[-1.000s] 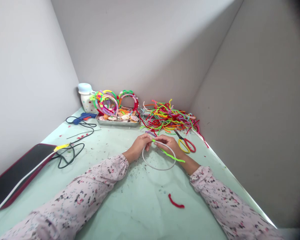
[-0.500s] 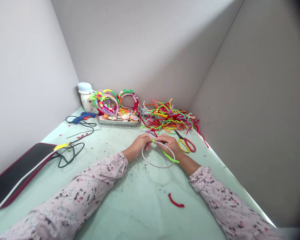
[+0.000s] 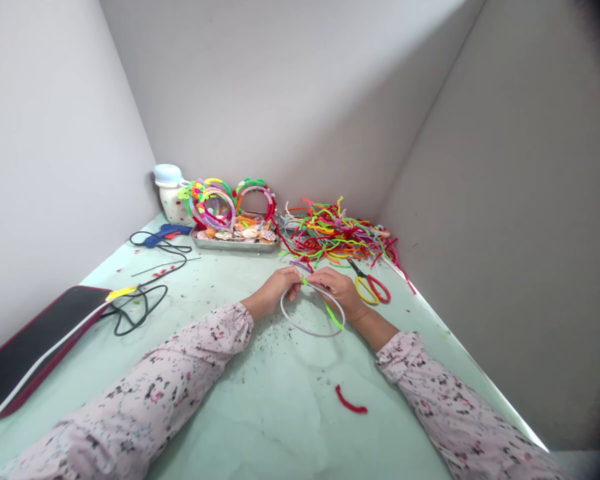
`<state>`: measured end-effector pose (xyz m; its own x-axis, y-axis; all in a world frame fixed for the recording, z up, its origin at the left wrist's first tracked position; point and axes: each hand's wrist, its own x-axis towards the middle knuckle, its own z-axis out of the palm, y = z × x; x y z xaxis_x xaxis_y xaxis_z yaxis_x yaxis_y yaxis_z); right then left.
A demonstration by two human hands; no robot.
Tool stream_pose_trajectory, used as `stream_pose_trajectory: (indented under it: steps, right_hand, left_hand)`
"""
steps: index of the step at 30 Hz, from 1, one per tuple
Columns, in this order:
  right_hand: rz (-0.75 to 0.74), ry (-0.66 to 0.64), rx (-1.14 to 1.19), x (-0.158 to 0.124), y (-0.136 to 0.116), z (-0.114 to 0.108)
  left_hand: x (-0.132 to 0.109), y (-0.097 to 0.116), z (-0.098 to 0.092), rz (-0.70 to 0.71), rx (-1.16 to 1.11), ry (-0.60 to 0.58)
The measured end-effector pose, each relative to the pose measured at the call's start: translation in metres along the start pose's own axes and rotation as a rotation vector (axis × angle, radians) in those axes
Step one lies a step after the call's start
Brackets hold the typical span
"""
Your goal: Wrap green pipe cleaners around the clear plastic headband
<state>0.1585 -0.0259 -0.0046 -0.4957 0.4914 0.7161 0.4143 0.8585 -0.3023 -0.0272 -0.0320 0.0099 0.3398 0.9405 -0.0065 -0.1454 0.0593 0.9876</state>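
My left hand (image 3: 273,288) and my right hand (image 3: 339,290) meet at the top of a plain white hairband (image 3: 300,325), which forms a near-closed ring over the pale green tabletop (image 3: 260,373). Both hands grip the band with their fingers closed. A bright green pipe cleaner (image 3: 333,315) runs from my right fingers down across the ring, its tail hanging loose. Just past my right hand lie scissors (image 3: 371,290) with red and yellow handles. My fingers hide the band's ends.
At the back stand a metal tray (image 3: 235,245) of shells and finished hairbands, a white pot (image 3: 173,202), a blue glue gun (image 3: 166,233), and a heap of pipe cleaners (image 3: 335,235). A red pipe cleaner (image 3: 351,404) lies near me. Black cables and a dark, red-edged pad (image 3: 37,340) sit left.
The green pipe cleaner's loose tail has shortened and swung in toward the ring. The hairband has shifted slightly left, and my hands have drawn a little closer around it.
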Motion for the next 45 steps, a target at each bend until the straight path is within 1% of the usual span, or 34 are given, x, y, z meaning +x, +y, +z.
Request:
stream_pose_trajectory:
  steps: [5, 11, 18, 25, 30, 34, 39, 42, 45]
  right_hand:
    - [-0.024, -0.024, -0.09, 0.0011, -0.0048, -0.0031]
    - [-0.042, -0.022, -0.151, 0.0009, -0.0056, -0.0036]
    - [-0.02, -0.007, -0.148, 0.0004, -0.0033, -0.0015]
    - [0.008, -0.024, -0.106, 0.0024, -0.0063, -0.0026]
    - [0.023, -0.057, -0.078, 0.0022, -0.0077, -0.0026]
    - [0.064, -0.091, -0.1, 0.0009, -0.0073, -0.003]
    - [0.137, -0.091, -0.07, -0.0001, -0.0036, -0.002]
    - [0.169, -0.071, -0.021, -0.0002, -0.0005, -0.0003]
    - [0.23, -0.022, -0.021, -0.0002, 0.0011, 0.0012]
  left_hand:
    - [0.0007, -0.001, -0.0013, 0.01, 0.021, -0.018]
    - [0.0009, -0.0012, -0.0023, 0.013, 0.021, -0.042]
    - [0.0001, -0.0005, -0.0023, 0.016, 0.048, -0.051]
    - [-0.0031, 0.0052, 0.001, -0.002, 0.108, -0.039]
    - [-0.0034, 0.0053, 0.0004, -0.002, 0.06, -0.045]
    - [-0.002, 0.0027, -0.0016, 0.008, 0.022, -0.055]
    - [-0.0013, 0.0006, -0.0027, 0.013, 0.02, -0.061]
    - [-0.0011, 0.0001, -0.0029, 0.004, 0.013, -0.061]
    - [-0.0009, -0.0004, -0.0031, 0.002, 0.012, -0.059]
